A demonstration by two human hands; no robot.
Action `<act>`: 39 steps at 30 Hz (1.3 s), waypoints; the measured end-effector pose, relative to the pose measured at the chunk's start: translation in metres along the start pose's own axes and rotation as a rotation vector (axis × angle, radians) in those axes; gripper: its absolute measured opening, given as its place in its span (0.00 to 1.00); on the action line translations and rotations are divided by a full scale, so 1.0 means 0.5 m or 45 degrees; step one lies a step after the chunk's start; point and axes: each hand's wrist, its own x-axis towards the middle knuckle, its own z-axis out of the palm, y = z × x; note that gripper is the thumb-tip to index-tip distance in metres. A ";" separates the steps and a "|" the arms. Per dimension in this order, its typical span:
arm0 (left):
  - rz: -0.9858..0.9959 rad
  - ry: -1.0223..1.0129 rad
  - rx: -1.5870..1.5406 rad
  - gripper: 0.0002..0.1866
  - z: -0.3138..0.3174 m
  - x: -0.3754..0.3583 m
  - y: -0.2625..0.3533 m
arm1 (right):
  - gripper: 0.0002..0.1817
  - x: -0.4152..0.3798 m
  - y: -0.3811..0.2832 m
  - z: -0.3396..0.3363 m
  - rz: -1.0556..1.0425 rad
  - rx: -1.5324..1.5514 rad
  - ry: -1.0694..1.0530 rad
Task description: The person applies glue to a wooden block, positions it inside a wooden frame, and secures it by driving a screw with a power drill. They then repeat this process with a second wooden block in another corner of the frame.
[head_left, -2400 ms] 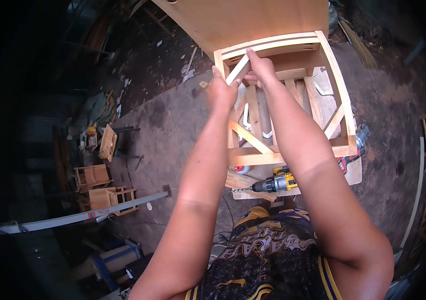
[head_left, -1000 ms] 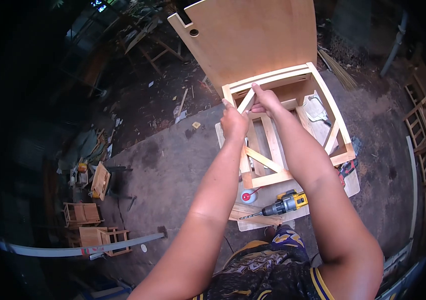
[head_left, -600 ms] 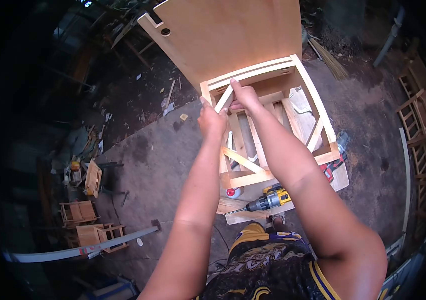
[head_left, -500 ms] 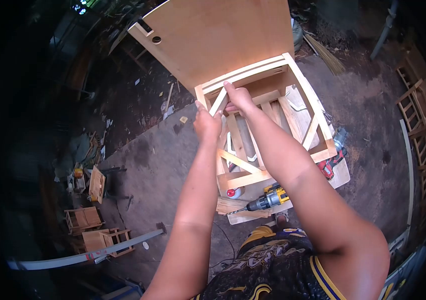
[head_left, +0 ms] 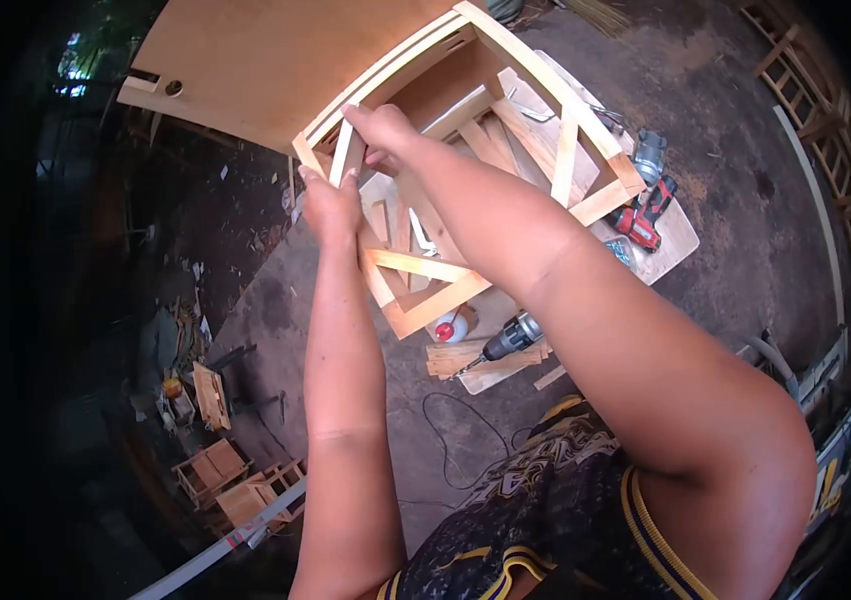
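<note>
A pale wooden seat frame (head_left: 443, 303) joins a broad wooden panel (head_left: 256, 65) at the far side. Across its far left corner sits a short wooden corner brace (head_left: 344, 152). My right hand (head_left: 386, 132) grips the upper end of this brace, fingers curled inside the frame. At its lower end my left hand (head_left: 331, 207) is closed around the brace and the frame's side rail, thumb on the inner side. Similar braces cross the near left corner (head_left: 416, 264) and the right corner (head_left: 566, 155). Part of the left rail is hidden by my hand.
Below the frame, a board (head_left: 681, 235) bears a red drill (head_left: 646, 215), a grey-blue tool (head_left: 650, 155), a yellow-black drill (head_left: 514, 336), a red-capped bottle (head_left: 451, 326) and wood strips (head_left: 446, 357). A cable (head_left: 446, 440) lies on the floor. Wooden chair frames (head_left: 816, 120) line the right.
My view has shifted, so the frame and panel appear further up and left, and tilted. Both hands stay on the same corner brace.
</note>
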 end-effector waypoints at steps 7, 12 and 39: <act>-0.004 -0.018 -0.097 0.47 -0.002 0.001 -0.004 | 0.29 -0.034 -0.022 -0.014 0.051 0.055 -0.053; -0.043 -0.041 -0.170 0.47 -0.006 -0.001 0.002 | 0.29 0.000 0.001 -0.004 0.010 0.156 -0.035; -0.153 -0.110 -0.256 0.46 -0.020 -0.001 0.002 | 0.32 -0.008 -0.004 -0.015 0.022 0.351 0.061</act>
